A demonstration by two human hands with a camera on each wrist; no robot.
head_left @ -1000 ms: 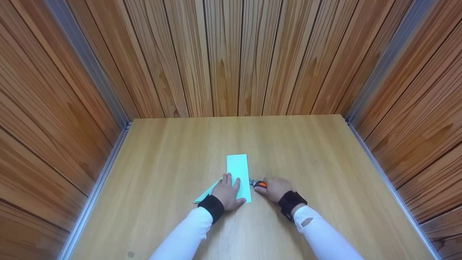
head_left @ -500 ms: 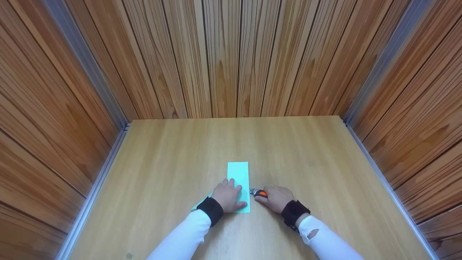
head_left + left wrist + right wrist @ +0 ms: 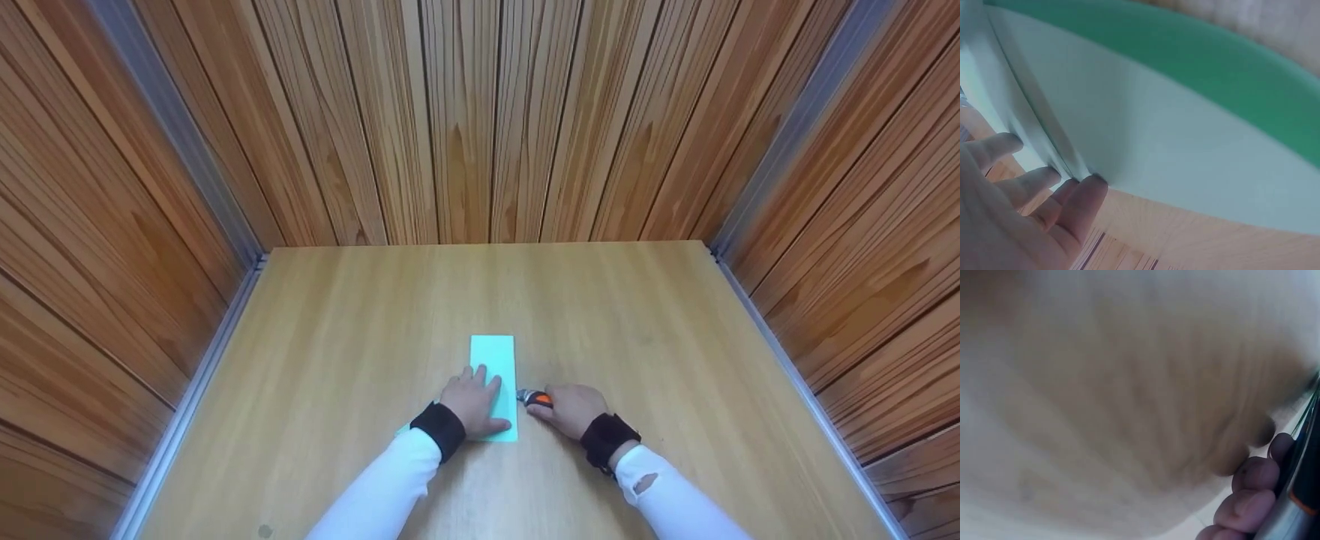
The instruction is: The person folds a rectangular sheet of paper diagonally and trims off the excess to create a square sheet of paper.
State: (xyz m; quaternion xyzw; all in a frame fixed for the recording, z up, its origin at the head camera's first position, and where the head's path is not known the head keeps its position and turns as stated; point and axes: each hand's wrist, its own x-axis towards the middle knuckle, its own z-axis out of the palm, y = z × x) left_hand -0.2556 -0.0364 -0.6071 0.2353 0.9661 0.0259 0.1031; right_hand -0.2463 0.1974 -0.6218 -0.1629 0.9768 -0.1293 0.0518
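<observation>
A folded mint-green sheet of paper (image 3: 493, 352) lies on the table in front of the person. The left hand (image 3: 471, 405) rests on it with fingers spread. In the left wrist view these fingers (image 3: 1086, 205) touch the paper (image 3: 1174, 140) beside a crease, and a loose part bulges up toward the camera. At the right edge of the sheet, the right hand (image 3: 579, 407) grips a utility knife (image 3: 538, 398) with an orange and black handle, its metal tip against or very near that edge. Curled fingers (image 3: 1247, 509) wrap its body (image 3: 1300, 500) in the right wrist view; the blade is hidden.
The wooden table (image 3: 360, 315) meets a plank wall (image 3: 465, 120) at the back. More plank walls rise at left and right, with metal rails (image 3: 196, 382) along the table's sides. A small round mark (image 3: 265, 531) shows near the front left.
Paper, both hands and the knife have shifted toward the person, mostly in the first half second. Less of the paper's left flap shows beside the left wrist. Both hands keep their hold.
</observation>
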